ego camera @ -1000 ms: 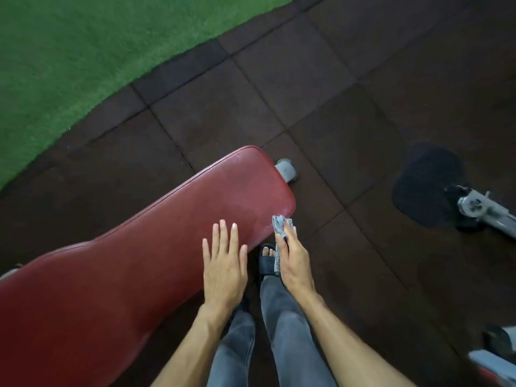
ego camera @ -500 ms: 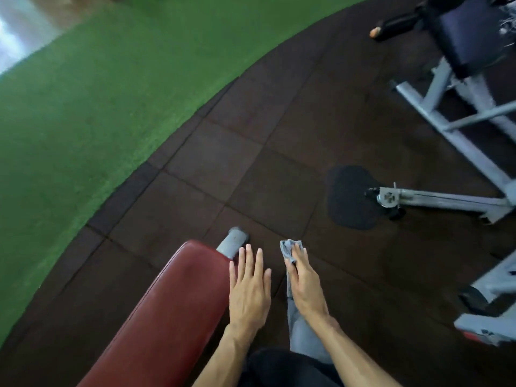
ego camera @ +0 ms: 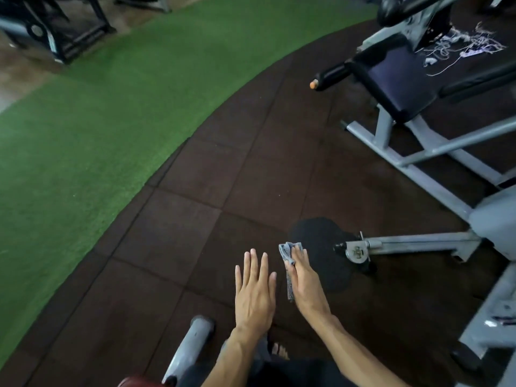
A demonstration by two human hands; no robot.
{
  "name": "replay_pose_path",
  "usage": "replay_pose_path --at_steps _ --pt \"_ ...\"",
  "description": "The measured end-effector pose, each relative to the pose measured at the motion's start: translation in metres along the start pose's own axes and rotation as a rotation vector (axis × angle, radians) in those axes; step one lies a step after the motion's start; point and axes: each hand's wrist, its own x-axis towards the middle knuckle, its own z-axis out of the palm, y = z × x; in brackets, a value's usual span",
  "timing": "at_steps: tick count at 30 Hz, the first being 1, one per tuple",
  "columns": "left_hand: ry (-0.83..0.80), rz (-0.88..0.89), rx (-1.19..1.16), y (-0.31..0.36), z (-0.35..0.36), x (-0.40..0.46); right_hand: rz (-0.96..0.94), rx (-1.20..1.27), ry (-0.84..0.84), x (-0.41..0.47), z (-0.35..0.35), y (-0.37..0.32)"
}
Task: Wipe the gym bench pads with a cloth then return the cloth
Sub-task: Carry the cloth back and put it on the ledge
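My right hand (ego camera: 304, 286) holds a folded grey-blue cloth (ego camera: 289, 263) in the air over the dark rubber floor; the cloth sticks out past the fingertips and hangs along the palm's left edge. My left hand (ego camera: 255, 291) floats flat beside it, fingers spread and empty. Only a sliver of the red bench pad (ego camera: 134, 382) shows at the bottom edge, with the bench's grey foot bar (ego camera: 192, 342) jutting forward below my left wrist. Neither hand touches the pad.
A grey-framed gym machine (ego camera: 435, 163) with a dark blue seat pad (ego camera: 402, 82) fills the right side; its low bar (ego camera: 413, 244) reaches toward my right hand. Green turf (ego camera: 97, 121) curves along the left. Black equipment (ego camera: 55, 32) stands far left.
The view has swung up and away from the red bench pad, which has dropped almost out of sight. Both hands have lifted off the pad, the cloth still in my right hand.
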Motion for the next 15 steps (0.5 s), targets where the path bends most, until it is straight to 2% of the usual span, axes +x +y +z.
replay_pose_path --at_steps 7,11,15 --pt "0.04 0.076 -0.023 -0.018 0.009 0.2 -0.032 -0.053 0.088 0.182 -0.021 -0.045" --pt "0.067 0.184 0.028 -0.034 -0.015 0.336 -0.016 0.006 0.132 0.297 -0.036 -0.089" --pt "0.055 0.174 0.057 -0.041 -0.041 0.466 -0.002 -0.006 0.174 0.408 -0.057 -0.136"
